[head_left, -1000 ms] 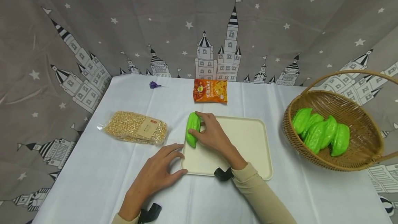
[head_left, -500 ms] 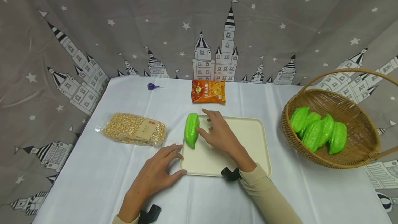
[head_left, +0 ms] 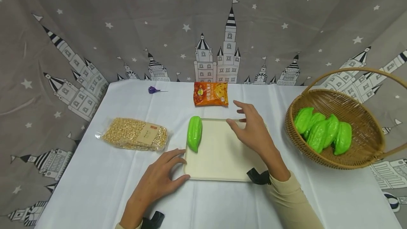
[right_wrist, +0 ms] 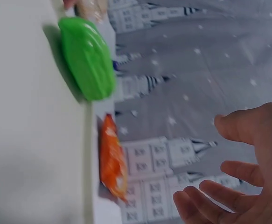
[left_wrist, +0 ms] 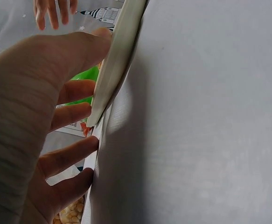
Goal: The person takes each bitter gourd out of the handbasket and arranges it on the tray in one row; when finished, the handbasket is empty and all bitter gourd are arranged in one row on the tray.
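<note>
A grey curtain (head_left: 152,17) printed with stars and castles hangs behind a bench (head_left: 76,186) spread with white cloth. Leftmost on the bench lies a clear bag of yellow grains (head_left: 127,133), its tan label turned to the right; farther back, near the far edge, is a purple lollipop (head_left: 153,89), its thin stick pointing right. The left grip (head_left: 159,176) comes in from the near side with relaxed, spread fingers around the near-left corner of a tray (head_left: 219,158), touching its edge and clenching nothing; it partly covers that corner. Beyond the tray, just past its far rim, lies an orange snack bag (head_left: 211,94). The right grip (head_left: 254,130) is released, thumb and fingers apart, above the right part of the tray, and together with the forearm, a black wrist mount (head_left: 259,176) and a beige sleeve (head_left: 292,200) it hides much of that side. At the far right stands a brown wicker basket (head_left: 365,130) with an arching handle, five green gourds (head_left: 319,135) heaped in its left part. The single gourd (head_left: 194,133) lies on the tray along the left rim, its length running from near to far. It is bright green, glossy and ridged lengthwise, blunt at the far end and narrowing to a tip at the near end; whether it touches the rim cannot be told. The tray is cream, low-rimmed and rectangular, with rounded corners.
</note>
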`<state>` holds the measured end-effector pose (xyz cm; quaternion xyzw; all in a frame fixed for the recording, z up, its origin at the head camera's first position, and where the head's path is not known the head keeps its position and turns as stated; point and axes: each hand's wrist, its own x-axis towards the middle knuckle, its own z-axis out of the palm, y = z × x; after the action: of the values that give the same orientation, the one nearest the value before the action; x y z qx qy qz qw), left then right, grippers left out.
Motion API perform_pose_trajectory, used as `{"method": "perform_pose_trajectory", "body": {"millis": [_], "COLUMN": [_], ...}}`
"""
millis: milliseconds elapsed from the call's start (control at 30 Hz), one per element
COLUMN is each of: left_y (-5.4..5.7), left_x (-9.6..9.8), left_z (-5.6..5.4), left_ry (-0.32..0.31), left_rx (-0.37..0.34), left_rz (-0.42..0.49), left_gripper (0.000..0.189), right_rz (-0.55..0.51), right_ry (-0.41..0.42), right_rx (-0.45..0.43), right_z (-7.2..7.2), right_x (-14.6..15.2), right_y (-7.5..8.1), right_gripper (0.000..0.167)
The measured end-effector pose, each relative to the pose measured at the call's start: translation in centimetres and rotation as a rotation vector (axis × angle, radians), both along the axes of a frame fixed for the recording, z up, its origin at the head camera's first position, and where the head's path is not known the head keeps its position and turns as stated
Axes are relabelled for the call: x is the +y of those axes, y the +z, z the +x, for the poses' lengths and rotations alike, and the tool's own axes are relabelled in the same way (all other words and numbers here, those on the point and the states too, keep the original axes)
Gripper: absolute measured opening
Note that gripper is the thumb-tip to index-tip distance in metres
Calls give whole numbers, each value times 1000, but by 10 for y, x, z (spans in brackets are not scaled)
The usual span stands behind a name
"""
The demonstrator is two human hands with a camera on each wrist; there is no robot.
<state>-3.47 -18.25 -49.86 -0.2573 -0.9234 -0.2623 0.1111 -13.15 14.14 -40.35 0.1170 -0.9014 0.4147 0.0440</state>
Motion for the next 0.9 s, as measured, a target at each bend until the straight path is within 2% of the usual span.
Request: {"method": "perform_pose_trajectory", "body": {"millis": [100,367,467,667,900], "left_y": [0,0,0,2,2], "left_x": [0,-1,-1,-2,-1], "left_z": [0,-1,-1,-1,-1], "left_ry": [2,-5,-4,-4,-11], "left_rx": [-2,0,2,4,9], "left_rz": [-4,-3,-6,-17,-13], "left_gripper": [44,44,44,43,43], "right_rz": [13,64,76,120,141], "right_ry": [-38,-133,-180,-258,-292], "right_rx": [29,194,223,212,128], "right_z": [2,13,18,26,30], "right_x": [15,62,78,108,141], "right_y": [5,17,22,30,28], "right_gripper": [64,58,58,53,50]}}
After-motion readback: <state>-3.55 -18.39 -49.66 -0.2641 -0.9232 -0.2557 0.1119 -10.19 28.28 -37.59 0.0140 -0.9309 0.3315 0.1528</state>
